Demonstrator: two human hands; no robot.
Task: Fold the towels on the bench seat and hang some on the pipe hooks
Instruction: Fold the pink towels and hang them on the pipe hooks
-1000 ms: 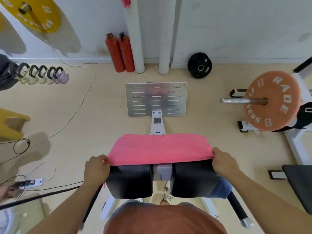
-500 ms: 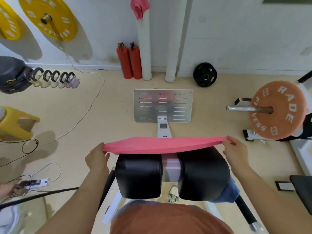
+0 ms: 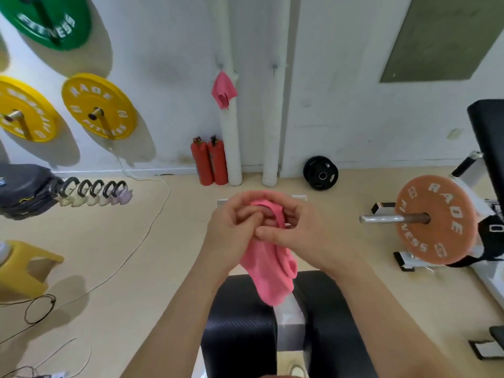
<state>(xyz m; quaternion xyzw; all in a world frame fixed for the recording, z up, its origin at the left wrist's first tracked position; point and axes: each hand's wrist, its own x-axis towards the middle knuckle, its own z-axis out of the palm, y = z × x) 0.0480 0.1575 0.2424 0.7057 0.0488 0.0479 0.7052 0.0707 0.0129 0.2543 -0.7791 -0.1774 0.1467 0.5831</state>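
Note:
A pink towel [image 3: 268, 274] hangs folded in the air above the black bench seat [image 3: 240, 317]. My left hand [image 3: 231, 225] and my right hand [image 3: 297, 227] have come together and both grip its top edge, fingers curled round the cloth. The lower part of the towel dangles over the gap between the two seat pads. On the wall ahead, another pink towel [image 3: 224, 90] hangs from a hook on the left white pipe [image 3: 230, 132]. The right white pipe [image 3: 272, 126] has a bare hook [image 3: 274, 67] near its top.
Two red fire extinguishers [image 3: 209, 160] stand left of the pipes. A black weight plate [image 3: 320, 173] leans on the wall. A barbell with an orange plate [image 3: 435, 220] is at right. Kettlebells [image 3: 94, 190], cables and a yellow stool [image 3: 27, 268] lie at left.
My hands lifted the towel off the seat and brought its two ends together, folding it in half. The view tilted up, showing the wall, pipes and hanging towel.

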